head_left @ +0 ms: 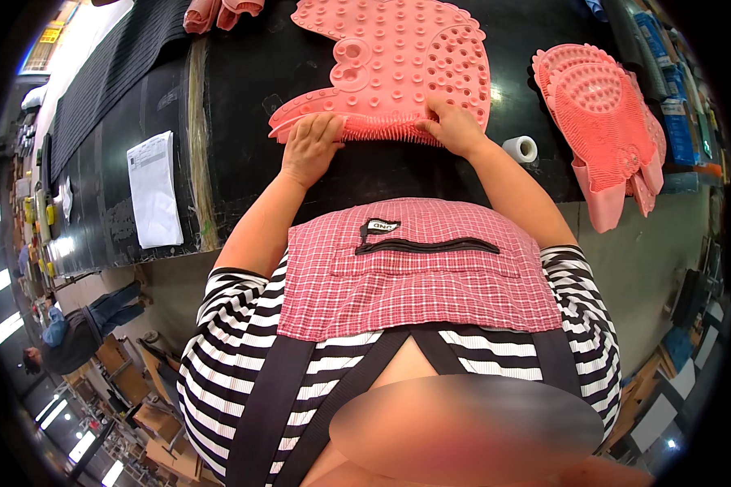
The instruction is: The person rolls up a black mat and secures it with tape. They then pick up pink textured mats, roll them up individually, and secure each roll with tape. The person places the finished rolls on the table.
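A pink rubber bath mat (390, 61) lies on the black table in front of me, its suction cups facing up. The near edge is curled up and over, so a strip of fine bristles shows along it. My left hand (310, 150) is closed over the left part of this curled edge. At the right end, my right hand (456, 130) grips the same edge, the thumb by the bristles and the fingers on the cup side. Part of the mat under the fingers is hidden.
More pink bristled mats (601, 122) lie stacked at the right, overhanging the table edge. A white tape roll (521, 149) sits near my right forearm. Papers (154, 191) lie at the left, and rolled pink pieces (219, 12) at the far left. Another person (81, 329) stands away at the left.
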### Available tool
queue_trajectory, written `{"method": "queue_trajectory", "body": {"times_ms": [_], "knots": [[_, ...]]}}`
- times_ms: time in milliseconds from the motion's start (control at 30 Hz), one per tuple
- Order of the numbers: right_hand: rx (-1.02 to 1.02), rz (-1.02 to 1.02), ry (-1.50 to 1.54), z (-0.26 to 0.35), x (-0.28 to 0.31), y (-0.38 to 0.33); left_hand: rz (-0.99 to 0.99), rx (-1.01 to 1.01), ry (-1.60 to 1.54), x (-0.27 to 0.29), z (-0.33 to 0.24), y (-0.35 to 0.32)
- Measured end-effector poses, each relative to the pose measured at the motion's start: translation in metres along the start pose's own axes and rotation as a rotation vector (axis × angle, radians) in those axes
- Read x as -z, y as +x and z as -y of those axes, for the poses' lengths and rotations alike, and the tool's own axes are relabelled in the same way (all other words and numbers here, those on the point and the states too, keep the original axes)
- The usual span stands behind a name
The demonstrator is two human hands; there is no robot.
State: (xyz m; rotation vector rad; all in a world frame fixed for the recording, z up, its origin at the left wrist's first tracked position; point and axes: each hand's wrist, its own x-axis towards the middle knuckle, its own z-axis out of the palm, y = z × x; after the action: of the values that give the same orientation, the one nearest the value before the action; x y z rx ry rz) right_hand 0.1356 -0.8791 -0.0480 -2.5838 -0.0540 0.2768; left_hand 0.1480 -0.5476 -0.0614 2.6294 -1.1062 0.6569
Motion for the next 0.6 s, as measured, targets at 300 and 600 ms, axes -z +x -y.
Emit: {"method": "queue_trajectory", "body": {"times_ms": [300,600], "knots": [[0.181,-0.122,-0.053,-0.002,0.014,0.036,0.237,0.044,-0.224,-0.006,0.044,0.045],[0.060,-0.272,-0.277,0.029,0.000,0.041,0.827,0.286,-0.317,-0.010,0.080,0.127]]}}
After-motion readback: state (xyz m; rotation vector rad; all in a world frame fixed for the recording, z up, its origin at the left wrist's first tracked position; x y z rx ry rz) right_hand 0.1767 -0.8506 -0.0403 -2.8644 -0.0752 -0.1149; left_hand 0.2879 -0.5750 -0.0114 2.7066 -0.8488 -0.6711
